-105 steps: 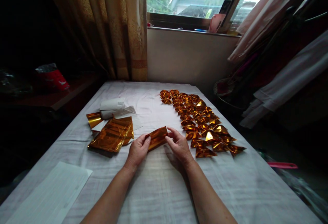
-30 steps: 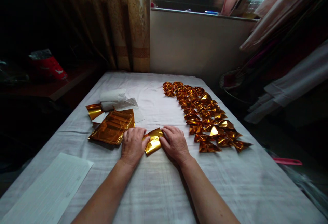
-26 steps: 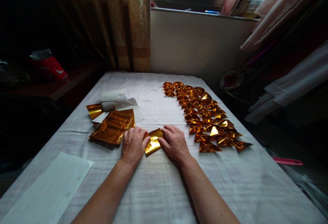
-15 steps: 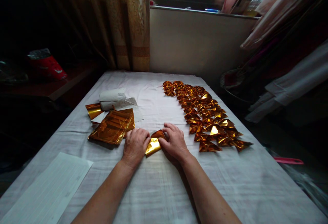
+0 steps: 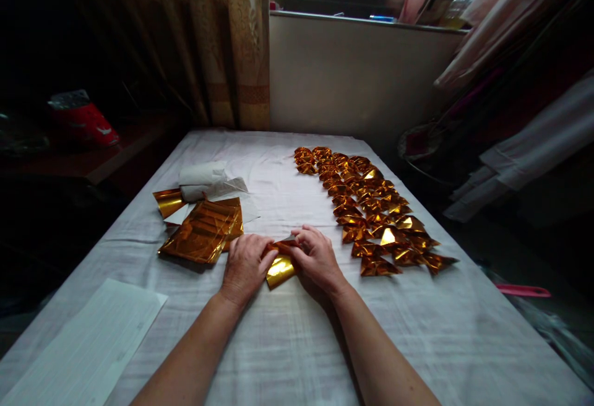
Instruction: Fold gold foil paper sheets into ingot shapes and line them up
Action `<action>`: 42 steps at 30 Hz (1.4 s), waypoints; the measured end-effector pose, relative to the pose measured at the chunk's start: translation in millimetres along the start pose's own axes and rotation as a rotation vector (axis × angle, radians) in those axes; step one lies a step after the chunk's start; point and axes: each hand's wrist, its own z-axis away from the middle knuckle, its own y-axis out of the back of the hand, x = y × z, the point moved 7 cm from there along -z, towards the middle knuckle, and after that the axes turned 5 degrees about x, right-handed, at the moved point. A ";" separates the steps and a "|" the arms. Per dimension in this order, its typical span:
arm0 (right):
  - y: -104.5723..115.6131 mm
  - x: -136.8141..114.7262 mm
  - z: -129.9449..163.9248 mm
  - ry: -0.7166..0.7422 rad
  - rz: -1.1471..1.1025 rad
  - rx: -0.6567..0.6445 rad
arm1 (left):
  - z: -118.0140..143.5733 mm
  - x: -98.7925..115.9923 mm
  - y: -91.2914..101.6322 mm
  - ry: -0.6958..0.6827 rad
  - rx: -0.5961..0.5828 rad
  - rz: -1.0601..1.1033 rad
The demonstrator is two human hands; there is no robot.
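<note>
Between my hands, on the white cloth, lies a sheet of gold foil paper [image 5: 281,271], partly folded, with a grey-white underside showing at its far edge. My left hand [image 5: 245,263] pinches its left side between thumb and fingers. On the opposite side, my right hand [image 5: 316,256] grips the far right edge with thumb and curled fingers. A stack of gold foil sheets [image 5: 202,233] rests just left of my left hand. Several rows of folded gold foil pieces [image 5: 371,208] cover the bed's right side, apart from my right hand.
Crumpled white paper [image 5: 208,177] and a rolled gold sheet [image 5: 167,202] lie behind the stack. A long pale paper sheet [image 5: 88,344] is at the front left. A red container [image 5: 86,121] stands on a dark side table; hanging clothes [image 5: 538,133] fill the right.
The foil's far edge has lifted and folded between my fingers, showing its grey-white underside. Its near part has shifted slightly toward me, and both hands have closed in on the far edge.
</note>
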 end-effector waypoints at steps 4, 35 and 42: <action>2.8 4.7 -2.2 -0.013 -0.144 0.019 | -2.1 -0.3 1.6 0.033 0.013 0.096; 5.1 4.3 1.1 -0.236 -0.470 -0.040 | -9.9 -13.0 1.1 0.355 0.027 0.597; 4.1 2.7 1.1 -0.206 -0.399 -0.010 | -7.8 -18.0 -4.2 0.399 0.002 0.619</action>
